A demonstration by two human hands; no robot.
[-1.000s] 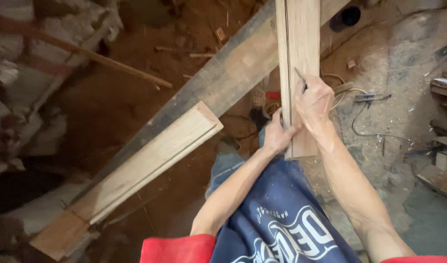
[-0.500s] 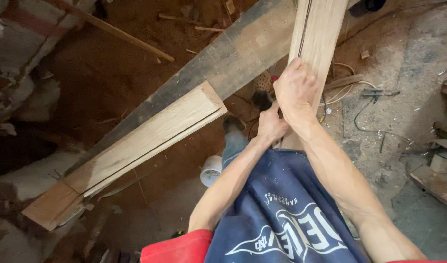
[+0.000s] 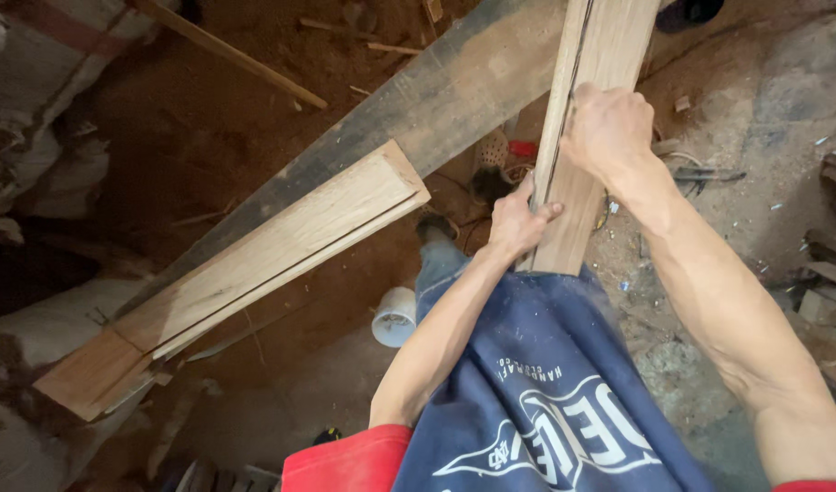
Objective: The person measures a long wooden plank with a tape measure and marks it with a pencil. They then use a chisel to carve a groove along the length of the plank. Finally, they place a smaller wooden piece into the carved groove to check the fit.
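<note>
The pale wooden plank [image 3: 593, 109] stands steeply on end before the person, its lower end at the blue apron [image 3: 545, 383]. The right hand [image 3: 609, 128] has its fingers clamped around the plank higher up; the left hand [image 3: 516, 223] grips its left edge lower down. It is lifted but not yet set down. Stacked boards [image 3: 254, 264] already lie on the long dark bench [image 3: 436, 100]; a white cup [image 3: 395, 316] sits on the floor.
</note>
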